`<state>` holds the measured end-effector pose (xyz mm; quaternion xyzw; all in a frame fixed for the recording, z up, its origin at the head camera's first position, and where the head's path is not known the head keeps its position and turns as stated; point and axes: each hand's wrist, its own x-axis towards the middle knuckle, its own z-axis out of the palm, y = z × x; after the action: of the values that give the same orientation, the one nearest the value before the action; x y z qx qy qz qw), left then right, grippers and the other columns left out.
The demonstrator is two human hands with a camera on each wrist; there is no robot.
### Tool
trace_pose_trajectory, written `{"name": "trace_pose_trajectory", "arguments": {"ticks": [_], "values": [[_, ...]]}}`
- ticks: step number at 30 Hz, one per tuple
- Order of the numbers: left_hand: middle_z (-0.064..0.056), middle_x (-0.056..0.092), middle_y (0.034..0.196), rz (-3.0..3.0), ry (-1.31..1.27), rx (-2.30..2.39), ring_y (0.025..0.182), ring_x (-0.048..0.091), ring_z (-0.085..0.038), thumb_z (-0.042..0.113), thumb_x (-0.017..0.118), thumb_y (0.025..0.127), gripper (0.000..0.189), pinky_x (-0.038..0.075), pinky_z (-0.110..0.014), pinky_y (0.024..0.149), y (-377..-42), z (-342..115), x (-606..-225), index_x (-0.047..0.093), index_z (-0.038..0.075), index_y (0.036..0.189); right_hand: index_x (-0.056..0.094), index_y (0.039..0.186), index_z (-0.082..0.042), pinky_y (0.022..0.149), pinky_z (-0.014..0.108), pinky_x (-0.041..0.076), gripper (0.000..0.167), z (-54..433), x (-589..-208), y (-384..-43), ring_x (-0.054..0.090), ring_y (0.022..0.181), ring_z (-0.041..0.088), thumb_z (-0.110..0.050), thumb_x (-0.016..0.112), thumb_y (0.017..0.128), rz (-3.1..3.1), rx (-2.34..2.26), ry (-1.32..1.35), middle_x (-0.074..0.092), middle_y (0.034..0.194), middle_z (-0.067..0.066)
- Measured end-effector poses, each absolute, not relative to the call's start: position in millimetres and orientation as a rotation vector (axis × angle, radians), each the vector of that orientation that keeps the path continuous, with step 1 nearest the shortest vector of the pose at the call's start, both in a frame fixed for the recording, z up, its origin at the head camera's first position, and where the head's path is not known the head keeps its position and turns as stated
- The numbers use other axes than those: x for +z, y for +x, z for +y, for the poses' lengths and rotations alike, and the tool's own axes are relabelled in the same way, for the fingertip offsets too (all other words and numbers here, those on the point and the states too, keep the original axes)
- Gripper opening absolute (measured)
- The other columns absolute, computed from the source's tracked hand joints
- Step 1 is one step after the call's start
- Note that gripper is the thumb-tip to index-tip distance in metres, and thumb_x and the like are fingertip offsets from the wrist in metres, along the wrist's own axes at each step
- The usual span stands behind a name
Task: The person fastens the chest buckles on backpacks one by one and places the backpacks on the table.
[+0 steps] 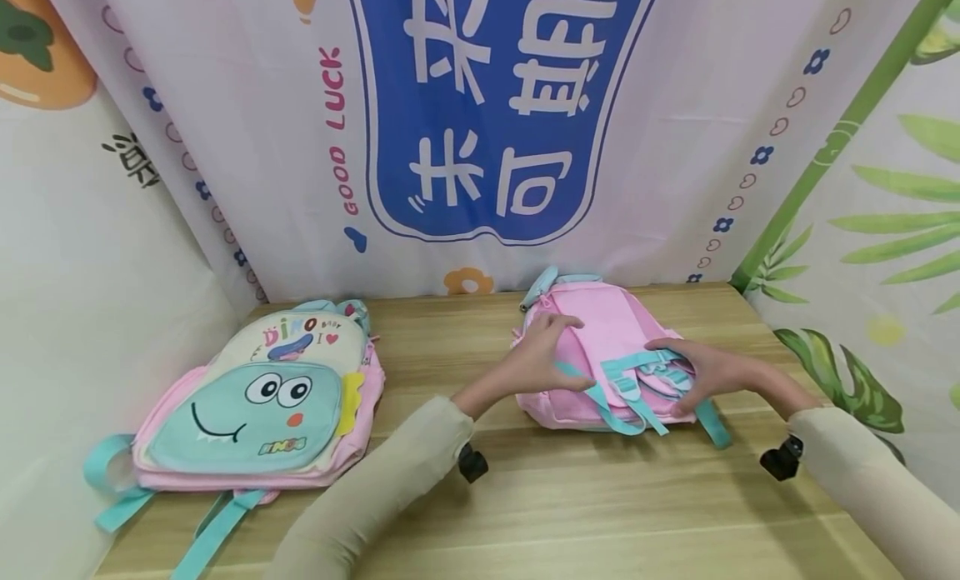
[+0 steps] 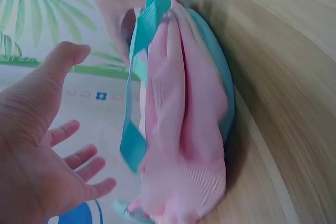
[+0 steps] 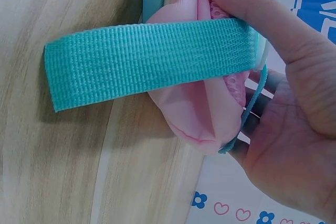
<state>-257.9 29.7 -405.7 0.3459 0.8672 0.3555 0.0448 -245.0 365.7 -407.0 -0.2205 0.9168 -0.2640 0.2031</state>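
In the head view, the pink backpack [image 1: 592, 313] lies on the desk [image 1: 600, 513], right of centre, its turquoise underside mostly hidden. The left hand [image 1: 540, 359] covers part of one side; the right hand [image 1: 708, 372] partly hides the turquoise straps [image 1: 637, 361]. A dinosaur backpack [image 1: 247, 422] lies at left, one strap cut off below.

In the left wrist view, the left hand's fingers are spread, clear of the cloth.

In the right wrist view, the right thumb meets pink cloth; the other fingertips are concealed, so whether they clamp anything cannot be told.
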Motion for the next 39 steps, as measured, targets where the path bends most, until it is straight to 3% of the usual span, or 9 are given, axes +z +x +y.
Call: {"name": "trace_pose_trajectory", "arguments": {"ticks": [7, 16, 27, 39], "values": [[-0.018, 0.053, 0.142, 2.547, 1.153, 1.218, 0.132, 0.052, -0.033, 0.031, 0.084, 0.084, 0.075, 0.049, -0.033, 0.107, -266, 68, -410, 0.048, 0.005, 0.144, 0.034, 0.155, -0.008, 0.106, 0.074, 0.036, 0.107, 368, -409, -246, 0.033, 0.142, 0.054, -0.035, 0.093, 0.071, 2.559, -0.748, -0.625, 0.033, 0.158, 0.030], [-0.016, 0.058, 0.135, 2.517, 1.173, 1.265, 0.127, 0.056, -0.028, 0.025, 0.078, 0.089, 0.059, 0.048, -0.025, 0.105, -270, 100, -421, 0.053, 0.004, 0.139, 0.033, 0.155, -0.005, 0.105, 0.074, 0.037, 0.107, 369, -408, -246, 0.035, 0.140, 0.053, -0.034, 0.093, 0.070, 2.565, -0.757, -0.639, 0.034, 0.157, 0.031], [-0.004, 0.062, 0.126, 2.737, 1.144, 0.988, 0.116, 0.053, -0.017, 0.028, 0.072, 0.093, 0.037, 0.046, -0.021, 0.096, -274, 120, -434, 0.066, 0.013, 0.127, 0.035, 0.154, -0.003, 0.105, 0.072, 0.039, 0.104, 365, -406, -244, 0.039, 0.138, 0.051, -0.030, 0.093, 0.071, 2.562, -0.767, -0.665, 0.037, 0.155, 0.031], [0.000, 0.062, 0.113, 2.868, 1.175, 0.793, 0.106, 0.053, -0.015, 0.031, 0.071, 0.096, 0.024, 0.045, -0.023, 0.090, -274, 124, -441, 0.071, 0.016, 0.115, 0.035, 0.154, -0.002, 0.106, 0.071, 0.038, 0.105, 365, -408, -245, 0.038, 0.138, 0.051, -0.031, 0.093, 0.071, 2.577, -0.747, -0.660, 0.037, 0.155, 0.031]]}}
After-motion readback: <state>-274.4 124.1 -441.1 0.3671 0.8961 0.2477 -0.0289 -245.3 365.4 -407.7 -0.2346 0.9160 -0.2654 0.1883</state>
